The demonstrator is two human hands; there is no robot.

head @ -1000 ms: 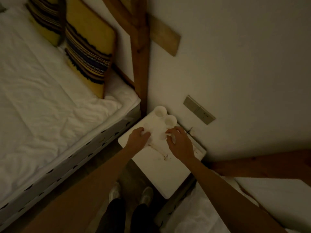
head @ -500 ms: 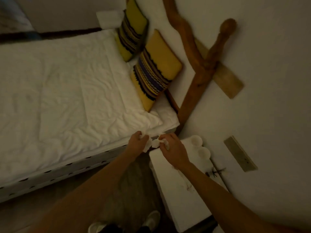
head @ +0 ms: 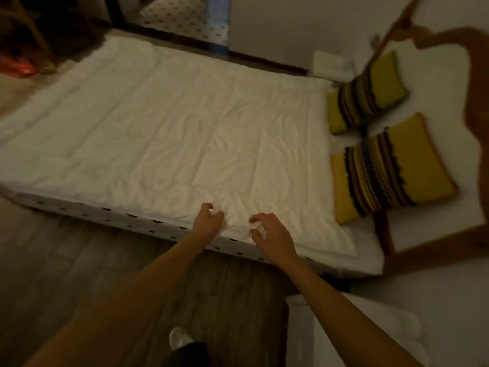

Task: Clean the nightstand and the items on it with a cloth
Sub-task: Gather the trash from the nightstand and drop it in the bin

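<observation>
A white cloth (head: 239, 225) is held stretched between both hands over the near edge of the bed (head: 164, 144); against the white bedding its outline is hard to trace. One end is gripped in the curled fingers of the left hand (head: 207, 223), the other is pinched in the curled fingers of the right hand (head: 272, 235). The nightstand (head: 344, 337) is seen blurred at the lower right, well apart from the cloth. Two yellow striped pillows (head: 389, 165) are propped at the head of the bed. A shoe (head: 180, 337) is seen on the wooden floor (head: 79, 263).
</observation>
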